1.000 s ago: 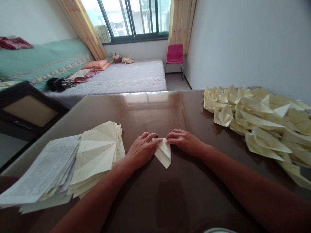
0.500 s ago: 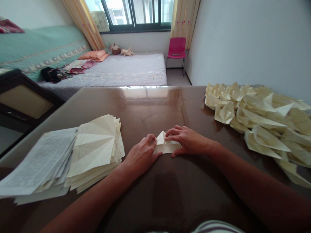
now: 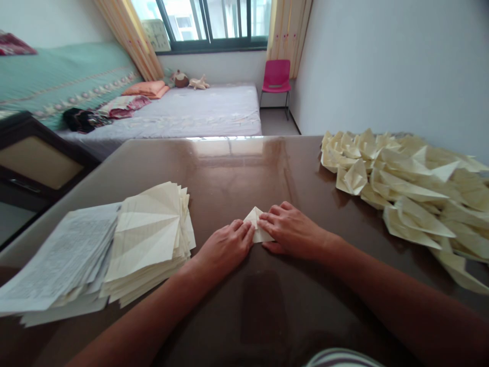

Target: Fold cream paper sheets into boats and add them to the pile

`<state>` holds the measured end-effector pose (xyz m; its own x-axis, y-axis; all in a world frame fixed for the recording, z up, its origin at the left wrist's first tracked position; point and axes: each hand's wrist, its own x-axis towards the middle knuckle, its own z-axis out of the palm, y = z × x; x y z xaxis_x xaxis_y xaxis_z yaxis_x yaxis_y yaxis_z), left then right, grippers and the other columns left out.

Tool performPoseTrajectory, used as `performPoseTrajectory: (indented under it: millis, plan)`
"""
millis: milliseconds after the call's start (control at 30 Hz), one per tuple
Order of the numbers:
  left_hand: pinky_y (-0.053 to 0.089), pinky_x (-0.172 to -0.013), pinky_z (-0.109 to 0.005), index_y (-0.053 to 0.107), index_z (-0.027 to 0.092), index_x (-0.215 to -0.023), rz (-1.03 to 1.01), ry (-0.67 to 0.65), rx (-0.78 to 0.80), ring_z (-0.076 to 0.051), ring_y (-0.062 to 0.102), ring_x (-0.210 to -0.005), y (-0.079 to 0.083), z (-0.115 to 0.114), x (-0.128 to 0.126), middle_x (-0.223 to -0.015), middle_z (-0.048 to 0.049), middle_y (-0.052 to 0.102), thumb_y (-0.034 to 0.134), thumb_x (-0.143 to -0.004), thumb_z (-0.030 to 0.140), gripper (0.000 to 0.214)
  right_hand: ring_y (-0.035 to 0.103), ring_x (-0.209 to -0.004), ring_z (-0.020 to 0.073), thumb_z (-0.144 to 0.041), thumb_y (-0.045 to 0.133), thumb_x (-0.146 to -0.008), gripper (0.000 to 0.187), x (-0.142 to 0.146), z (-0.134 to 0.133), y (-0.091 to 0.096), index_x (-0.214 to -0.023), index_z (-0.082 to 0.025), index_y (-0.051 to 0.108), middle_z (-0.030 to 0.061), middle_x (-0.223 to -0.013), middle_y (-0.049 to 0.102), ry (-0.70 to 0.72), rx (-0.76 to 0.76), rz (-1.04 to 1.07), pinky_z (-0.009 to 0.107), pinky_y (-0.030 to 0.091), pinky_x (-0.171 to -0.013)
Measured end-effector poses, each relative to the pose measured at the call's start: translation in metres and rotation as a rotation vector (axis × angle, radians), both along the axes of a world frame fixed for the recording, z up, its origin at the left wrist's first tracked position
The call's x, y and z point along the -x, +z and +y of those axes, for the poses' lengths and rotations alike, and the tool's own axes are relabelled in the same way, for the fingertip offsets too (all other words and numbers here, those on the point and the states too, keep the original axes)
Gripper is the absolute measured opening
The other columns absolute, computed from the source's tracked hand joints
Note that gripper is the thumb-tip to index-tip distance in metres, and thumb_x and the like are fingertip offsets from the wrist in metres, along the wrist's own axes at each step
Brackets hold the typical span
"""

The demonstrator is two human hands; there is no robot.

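A small cream sheet of folded paper (image 3: 262, 235), with a pointed top, lies on the brown table in front of me. My left hand (image 3: 232, 241) bears on its left side, fingers bent and held together over the edge. From the other side my right hand (image 3: 287, 229) has its fingertips on the paper's upper face, with the thumb low by the bottom edge. Between them the hands hold the paper against the table and cover both its ends.
To the left are a stack of creased cream sheets (image 3: 147, 229) and a pile of printed pages (image 3: 72, 255). Many folded paper shapes (image 3: 412, 183) are heaped at the right by the wall. Beyond the glossy table (image 3: 229, 168) stand a bed (image 3: 214, 109) and a pink chair (image 3: 277, 76).
Both hands have closed in over the paper, covering more of its ends. My left fingers have moved onto its left side, and the right fingers now lie lower across it.
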<state>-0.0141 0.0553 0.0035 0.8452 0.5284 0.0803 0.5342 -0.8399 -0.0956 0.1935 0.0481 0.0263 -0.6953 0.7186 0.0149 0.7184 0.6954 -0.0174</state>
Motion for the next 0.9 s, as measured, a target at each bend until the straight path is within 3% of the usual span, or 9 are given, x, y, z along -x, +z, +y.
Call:
performPoseTrajectory:
  millis: [167, 300, 633, 900]
  plan:
    - [0.048, -0.091, -0.036, 0.053, 0.01, -0.122, 0.004, 0.028, -0.007, -0.024, 0.054, -0.111, -0.003, -0.002, 0.0, -0.119, -0.0141, 0.06, 0.048, -0.092, 0.023, 0.033, 0.057, -0.084, 0.024, -0.021, 0.046, -0.089, 0.021, 0.01, -0.006, -0.009, -0.1, -0.013, 0.063, 0.0126, -0.094, 0.067, -0.043, -0.071, -0.021, 0.038, 0.032, -0.076]
    - [0.049, -0.091, -0.035, 0.053, 0.011, -0.122, -0.011, 0.062, -0.002, -0.023, 0.054, -0.11, -0.004, -0.001, 0.0, -0.118, -0.0133, 0.061, 0.046, -0.092, 0.019, 0.031, 0.058, -0.081, 0.0235, -0.022, 0.046, -0.088, 0.022, 0.013, -0.008, -0.007, -0.098, -0.013, 0.062, 0.0129, -0.092, 0.067, -0.056, -0.06, -0.016, 0.038, 0.032, -0.074]
    - [0.051, -0.089, -0.032, 0.061, 0.022, -0.11, -0.105, 0.028, 0.191, -0.019, 0.055, -0.104, 0.011, 0.014, 0.009, -0.113, -0.0035, 0.064, 0.051, -0.092, 0.035, 0.024, 0.057, -0.093, 0.0247, -0.026, 0.047, -0.087, 0.041, 0.004, -0.007, 0.005, -0.127, -0.015, 0.051, 0.0111, -0.106, 0.067, -0.122, 0.019, -0.01, 0.037, 0.033, -0.078]
    - [0.051, -0.087, -0.03, 0.062, 0.024, -0.111, -0.093, 0.047, 0.201, -0.017, 0.056, -0.104, 0.017, 0.014, 0.01, -0.114, -0.0026, 0.065, 0.044, -0.096, 0.027, 0.024, 0.056, -0.095, 0.0237, -0.024, 0.046, -0.088, 0.027, 0.0, 0.0, 0.007, -0.111, -0.017, 0.059, 0.0095, -0.103, 0.067, -0.083, 0.052, -0.033, 0.037, 0.032, -0.078]
